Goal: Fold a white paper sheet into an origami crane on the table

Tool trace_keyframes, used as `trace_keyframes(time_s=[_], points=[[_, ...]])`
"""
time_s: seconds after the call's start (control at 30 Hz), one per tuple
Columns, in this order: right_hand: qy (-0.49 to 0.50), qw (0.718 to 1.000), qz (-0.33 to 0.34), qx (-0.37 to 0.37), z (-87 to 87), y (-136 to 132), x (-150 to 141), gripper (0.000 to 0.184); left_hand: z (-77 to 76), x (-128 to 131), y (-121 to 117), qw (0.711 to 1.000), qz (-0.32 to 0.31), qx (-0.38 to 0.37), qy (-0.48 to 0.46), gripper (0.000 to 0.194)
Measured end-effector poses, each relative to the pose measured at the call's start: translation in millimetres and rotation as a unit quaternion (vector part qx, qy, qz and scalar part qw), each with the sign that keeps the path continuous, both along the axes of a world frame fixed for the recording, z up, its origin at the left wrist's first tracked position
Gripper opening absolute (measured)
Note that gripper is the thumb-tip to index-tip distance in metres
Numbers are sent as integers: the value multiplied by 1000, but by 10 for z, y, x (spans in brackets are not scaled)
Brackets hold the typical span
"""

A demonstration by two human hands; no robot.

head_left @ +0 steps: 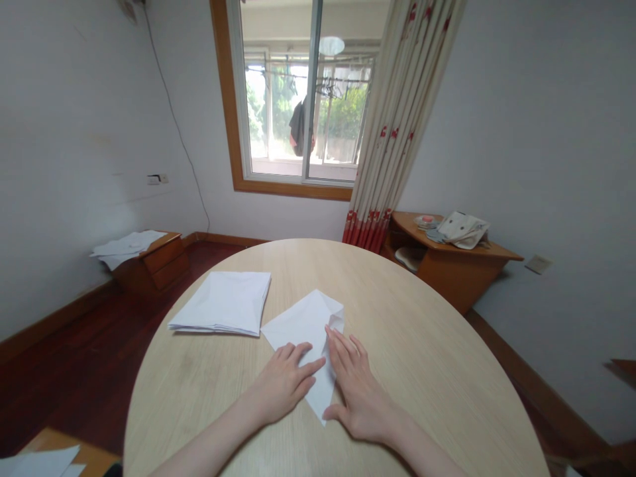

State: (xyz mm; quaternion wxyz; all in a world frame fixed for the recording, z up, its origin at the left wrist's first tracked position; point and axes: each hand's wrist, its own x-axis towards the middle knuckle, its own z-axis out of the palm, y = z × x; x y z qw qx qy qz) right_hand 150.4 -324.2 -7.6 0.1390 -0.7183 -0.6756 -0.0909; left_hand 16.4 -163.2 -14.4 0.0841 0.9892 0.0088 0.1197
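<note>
A white sheet of paper (pixel 303 324), partly folded into a pointed shape, lies on the round light-wood table (pixel 422 358) in front of me. My left hand (pixel 283 384) rests flat on its lower left part, fingers stretched out toward the middle. My right hand (pixel 360 391) lies flat along the paper's right edge, fingers extended and pressing the fold near its raised flap. Neither hand grips anything. A stack of white paper sheets (pixel 223 303) sits on the table just left of the folded sheet.
A low wooden cabinet (pixel 152 262) with papers on top stands at the left wall. A corner shelf (pixel 447 255) with a bag is at the right, beside a curtain (pixel 397 119) and window (pixel 303 99). More paper (pixel 40 462) lies bottom left.
</note>
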Motion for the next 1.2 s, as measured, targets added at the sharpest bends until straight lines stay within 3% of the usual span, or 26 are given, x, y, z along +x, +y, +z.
trace_keyframes(time_s=[0.23, 0.4, 0.6, 0.93, 1.2], points=[[5, 1000, 15, -2, -17, 2, 57, 119, -33, -17, 0, 1000, -6, -2, -29, 40], [-23, 999, -24, 36, -31, -1, 228, 94, -20, -46, -8, 1000, -3, -6, -26, 36], [-102, 990, -44, 89, -37, -17, 342, 63, 17, -79, -13, 999, -19, -20, 19, 63], [-117, 989, -41, 84, 46, -48, 360, 54, 19, -67, -69, 994, -12, -107, 22, 77], [-39, 993, 5, 110, 188, -150, 497, 31, 130, -103, -112, 988, -47, -142, 40, 57]])
